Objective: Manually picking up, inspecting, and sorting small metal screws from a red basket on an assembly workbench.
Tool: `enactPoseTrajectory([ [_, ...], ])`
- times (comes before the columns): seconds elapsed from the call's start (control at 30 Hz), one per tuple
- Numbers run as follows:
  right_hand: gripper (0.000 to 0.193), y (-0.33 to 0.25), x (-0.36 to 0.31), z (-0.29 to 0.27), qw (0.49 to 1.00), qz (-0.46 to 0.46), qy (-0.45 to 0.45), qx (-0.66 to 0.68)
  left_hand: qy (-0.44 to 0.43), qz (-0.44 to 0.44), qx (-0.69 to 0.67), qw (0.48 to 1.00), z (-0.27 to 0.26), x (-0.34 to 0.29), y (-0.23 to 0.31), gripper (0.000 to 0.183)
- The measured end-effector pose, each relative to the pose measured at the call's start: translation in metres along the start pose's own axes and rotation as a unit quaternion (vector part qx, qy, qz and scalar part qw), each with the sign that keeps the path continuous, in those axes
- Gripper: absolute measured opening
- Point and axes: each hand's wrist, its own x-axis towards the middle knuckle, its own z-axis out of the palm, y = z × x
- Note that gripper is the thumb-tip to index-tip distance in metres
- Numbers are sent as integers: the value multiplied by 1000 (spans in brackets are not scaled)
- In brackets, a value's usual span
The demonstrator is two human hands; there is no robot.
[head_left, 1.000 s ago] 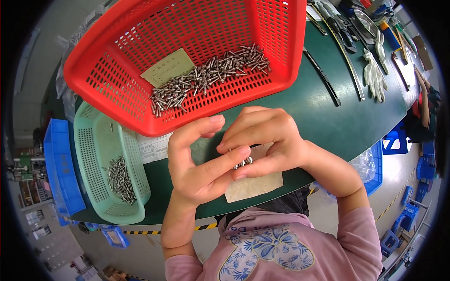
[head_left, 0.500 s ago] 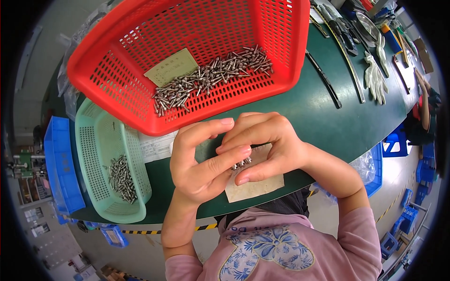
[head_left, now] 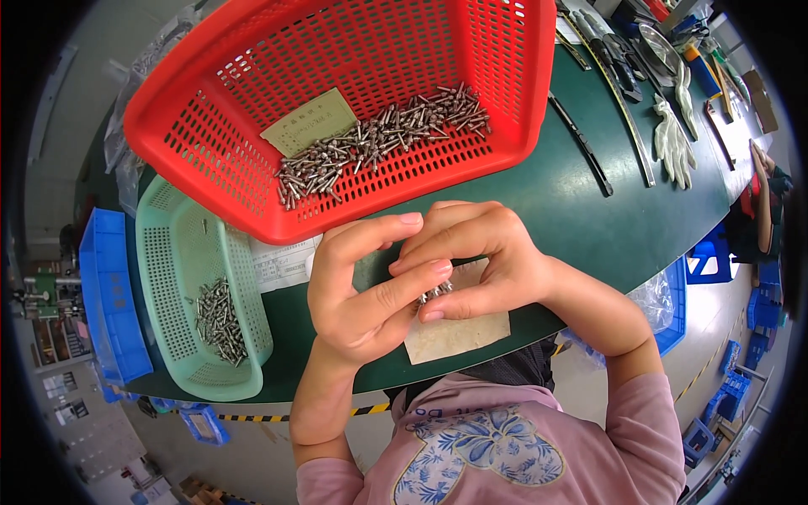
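Observation:
My left hand and my right hand meet over the near part of the table, with fingers bent. Between them sits a small bunch of shiny metal pins, their ends showing by my right thumb. Both hands are closed around the bunch; most of it is hidden by the fingers. Under the hands lies a beige sheet. Just beyond them a red basket holds a pile of similar metal pins and a yellowish card. A light green basket at the left holds more pins.
A blue bin stands left of the green basket. A printed paper lies partly under the red basket. At the right of the green table are a black strip-like tool, a metal ruler and white gloves. Another person's arm shows far right.
My right thumb has shifted slightly up against the pins. The hands otherwise keep their place, and the baskets look the same.

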Motion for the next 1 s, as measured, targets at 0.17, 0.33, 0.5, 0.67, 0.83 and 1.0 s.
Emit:
enactPoseTrajectory([
  [0.17, 28, 0, 0, 0, 1000, 1, -4, 0, -1, 2, 1, 1000, 0, 1, -1, 34],
  [0.33, 29, -4, 1, -2, 1000, 16, -6, -15, -8, -4, 5, 1000, -1, 0, 0, 35],
  [0.5, 30, -4, 1, -7, 981, -44, 108, -156, 46, -195, -138, 970, -1, 0, 9, 22],
  [0.67, 26, 0, 1, -8, 963, -94, 145, -206, 77, -381, -369, 844, -2, -2, 12, 14],
  [0.83, 23, 0, 1, -4, 972, -74, 127, -183, 51, -471, -500, 725, -4, -4, 11, 13],
  [1.0, 23, 2, 1, -4, 975, -72, 120, -175, 41, -475, -494, 727, -4, -6, 8, 12],
])
